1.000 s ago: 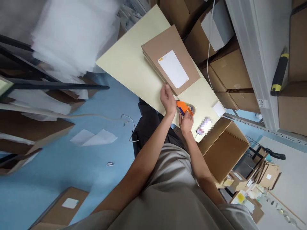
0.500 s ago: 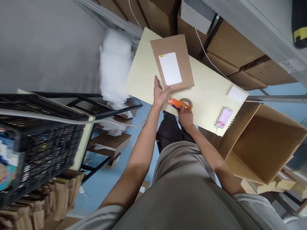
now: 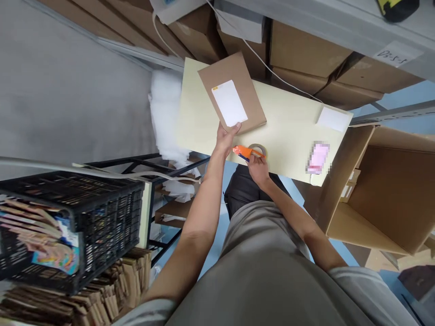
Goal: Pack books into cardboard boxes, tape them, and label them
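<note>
Clock directions are taken from the bench's middle. The labelled cardboard parcel (image 3: 253, 106) lies at 10 o'clock on the bench (image 3: 285, 129), its near edge gripped by the left hand (image 3: 224, 139). At 7 o'clock, the right hand (image 3: 258, 168) grips the orange tape dispenser (image 3: 242, 151). A blurred pink phone (image 3: 318, 157) lies at 4 o'clock, and an open cardboard box (image 3: 397, 181) stands beyond it.

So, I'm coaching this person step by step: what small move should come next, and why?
Probably bring the orange tape dispenser up to the near edge of the cardboard package: the right hand already grips it close by, and the left hand has that edge, thumb on top.
</note>
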Demonstrator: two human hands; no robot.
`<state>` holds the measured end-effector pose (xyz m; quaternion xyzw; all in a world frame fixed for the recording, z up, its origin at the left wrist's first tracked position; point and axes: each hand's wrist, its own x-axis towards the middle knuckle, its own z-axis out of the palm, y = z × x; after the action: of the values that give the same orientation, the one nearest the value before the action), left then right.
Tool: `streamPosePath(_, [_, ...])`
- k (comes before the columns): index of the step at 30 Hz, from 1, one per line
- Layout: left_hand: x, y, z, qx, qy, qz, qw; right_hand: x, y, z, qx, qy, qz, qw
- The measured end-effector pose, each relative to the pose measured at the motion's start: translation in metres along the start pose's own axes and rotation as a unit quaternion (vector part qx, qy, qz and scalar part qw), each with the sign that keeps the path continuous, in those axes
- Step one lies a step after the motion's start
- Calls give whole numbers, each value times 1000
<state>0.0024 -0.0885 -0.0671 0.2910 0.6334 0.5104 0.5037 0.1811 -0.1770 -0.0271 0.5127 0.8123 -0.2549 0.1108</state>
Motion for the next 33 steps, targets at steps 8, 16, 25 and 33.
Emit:
streamPosePath(8, [5, 0, -5, 22, -24, -3, 999, -94, 97, -19, -41, -47, 120, 991])
streamPosePath(16, [11, 3, -8, 36, -64, -13, 997, -3, 200, -81, -111, 87, 50, 989])
streamPosePath(25, [16, 40, -26, 67, -160, -74, 982, 50, 191, -87, -134, 31, -67, 988])
streamPosePath(33, [24, 77, -38, 280, -144, 17, 949, 3, 110, -65, -119, -54, -98, 987])
